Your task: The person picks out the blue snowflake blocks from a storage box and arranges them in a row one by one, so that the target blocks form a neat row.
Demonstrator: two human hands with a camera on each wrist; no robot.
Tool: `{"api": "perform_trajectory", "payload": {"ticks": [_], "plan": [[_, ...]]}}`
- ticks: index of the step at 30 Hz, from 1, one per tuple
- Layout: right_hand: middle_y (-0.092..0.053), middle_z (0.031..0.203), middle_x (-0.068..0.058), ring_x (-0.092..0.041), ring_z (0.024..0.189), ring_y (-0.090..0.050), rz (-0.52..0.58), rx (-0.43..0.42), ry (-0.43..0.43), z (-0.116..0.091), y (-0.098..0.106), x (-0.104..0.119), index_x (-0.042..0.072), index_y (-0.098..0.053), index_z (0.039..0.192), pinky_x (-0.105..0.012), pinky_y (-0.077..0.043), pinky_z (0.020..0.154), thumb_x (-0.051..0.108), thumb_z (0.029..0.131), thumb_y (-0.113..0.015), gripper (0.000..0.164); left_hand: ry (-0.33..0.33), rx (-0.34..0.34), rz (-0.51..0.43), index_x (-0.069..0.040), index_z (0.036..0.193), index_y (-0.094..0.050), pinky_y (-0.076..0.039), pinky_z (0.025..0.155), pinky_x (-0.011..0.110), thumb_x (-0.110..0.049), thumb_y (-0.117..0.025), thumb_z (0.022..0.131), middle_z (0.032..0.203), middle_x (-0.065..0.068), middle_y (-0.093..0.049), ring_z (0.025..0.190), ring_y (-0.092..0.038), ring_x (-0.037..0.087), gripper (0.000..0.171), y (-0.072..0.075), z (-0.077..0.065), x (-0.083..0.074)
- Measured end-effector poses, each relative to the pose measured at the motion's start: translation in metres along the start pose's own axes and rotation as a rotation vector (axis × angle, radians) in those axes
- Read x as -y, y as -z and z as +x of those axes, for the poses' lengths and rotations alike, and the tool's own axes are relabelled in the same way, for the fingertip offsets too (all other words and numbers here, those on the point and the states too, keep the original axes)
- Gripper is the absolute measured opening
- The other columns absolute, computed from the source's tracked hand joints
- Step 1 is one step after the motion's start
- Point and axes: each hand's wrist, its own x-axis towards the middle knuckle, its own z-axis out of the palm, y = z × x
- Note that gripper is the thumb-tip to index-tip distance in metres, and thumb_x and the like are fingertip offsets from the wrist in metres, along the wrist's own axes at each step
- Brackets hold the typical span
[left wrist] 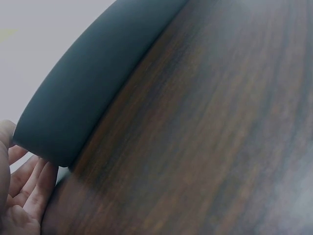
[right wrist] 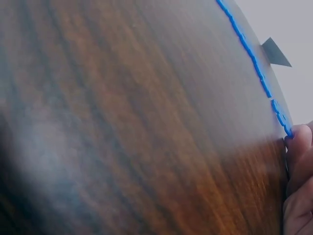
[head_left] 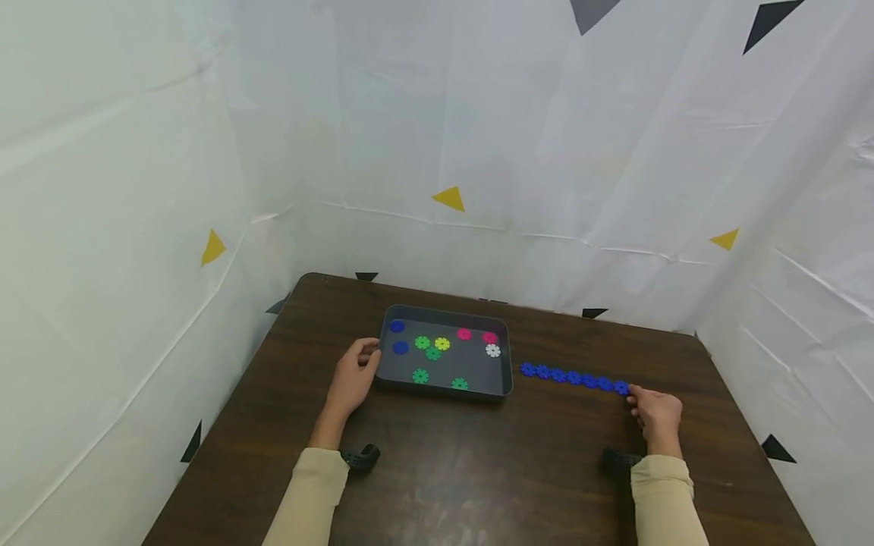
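Note:
A shallow dark grey tray (head_left: 451, 368) rests on the table, with several notched plastic discs lying in it. My left hand (head_left: 355, 373) grips the tray's left edge; the left wrist view shows fingers (left wrist: 41, 188) against the tray's outer wall (left wrist: 73, 107) near a corner. To the right of the tray runs a straight row of blue notched discs (head_left: 573, 377), flat on the table. My right hand (head_left: 658, 413) pinches the rightmost blue disc (head_left: 621, 387) between thumb and fingertips. The right wrist view shows the row edge-on, and the palm is partly cut off there.
Inside the tray are blue discs (head_left: 400, 347), green discs (head_left: 419, 376), a yellow disc (head_left: 442, 343), pink discs (head_left: 464, 334) and a white disc (head_left: 493, 350). The dark wooden table (head_left: 451, 462) meets white sheeting (head_left: 437, 114) at its back and sides.

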Motion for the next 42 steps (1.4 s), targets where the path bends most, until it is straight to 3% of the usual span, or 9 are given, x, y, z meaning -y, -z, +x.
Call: {"api": "perform_trajectory", "payload": {"ticks": [11, 23, 31, 38, 42], "plan": [[-0.067, 0.056, 0.013, -0.003, 0.046, -0.055, 0.035, -0.013, 0.014, -0.002, 0.001, 0.003, 0.017, -0.075, 0.069, -0.025, -0.044, 0.043, 0.023, 0.103, -0.07, 0.036, 0.003, -0.005, 0.013, -0.014, 0.149, -0.059, -0.055, 0.107, 0.056, -0.031, -0.059, 0.113, 0.141, 0.01, -0.067, 0.129, -0.066, 0.029, 0.039, -0.001, 0.0, -0.002], [-0.067, 0.056, 0.013, -0.003, 0.048, -0.057, -0.002, 0.002, 0.029, -0.002, 0.0, 0.008, 0.018, -0.075, 0.07, -0.025, -0.045, 0.045, 0.027, 0.101, -0.074, 0.033, -0.017, -0.009, 0.002, -0.014, 0.148, -0.06, -0.055, 0.106, 0.056, -0.03, -0.06, 0.113, 0.14, 0.011, -0.067, 0.128, -0.066, 0.03, 0.039, 0.002, 0.003, -0.001], [-0.067, 0.058, 0.012, -0.002, 0.048, -0.056, 0.061, -0.005, 0.01, -0.006, 0.001, 0.002, 0.017, -0.073, 0.072, -0.023, -0.046, 0.046, 0.034, 0.105, -0.069, 0.038, -0.018, -0.007, 0.005, -0.013, 0.146, -0.061, -0.056, 0.104, 0.055, -0.031, -0.06, 0.112, 0.138, 0.011, -0.067, 0.127, -0.066, 0.029, 0.038, -0.001, 0.003, 0.001], [-0.07, 0.067, 0.013, -0.002, 0.055, -0.056, 0.194, 0.127, -0.035, -0.019, 0.001, 0.004, 0.021, -0.073, 0.081, -0.019, -0.045, 0.05, 0.041, 0.111, -0.058, 0.039, -0.012, -0.014, 0.008, -0.014, 0.146, -0.061, -0.056, 0.105, 0.056, -0.031, -0.06, 0.112, 0.139, 0.011, -0.067, 0.128, -0.066, 0.029, 0.038, -0.002, 0.0, 0.0], [-0.07, 0.069, 0.014, -0.003, 0.054, -0.052, 0.125, 0.162, 0.024, -0.029, -0.005, 0.006, 0.013, -0.075, 0.093, -0.021, -0.042, 0.05, 0.04, 0.112, -0.056, 0.038, -0.006, -0.012, 0.005, -0.014, 0.146, -0.061, -0.056, 0.106, 0.056, -0.031, -0.06, 0.112, 0.139, 0.011, -0.067, 0.128, -0.066, 0.03, 0.037, -0.002, -0.001, 0.0]]}}
